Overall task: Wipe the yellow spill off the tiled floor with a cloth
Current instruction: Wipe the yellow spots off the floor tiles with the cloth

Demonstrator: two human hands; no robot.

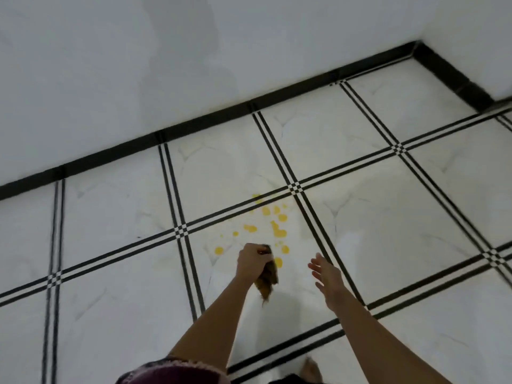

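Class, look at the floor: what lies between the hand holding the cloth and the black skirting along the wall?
In the head view, yellow spill drops on white tiles, crossed by black grout lines, lie between the left hand and the skirting.

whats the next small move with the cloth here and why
Probably lower the left hand so the cloth meets the floor at the nearest yellow drops. The cloth hangs bunched in that hand above the tile, the drops look unwiped, and the right hand is open and empty.
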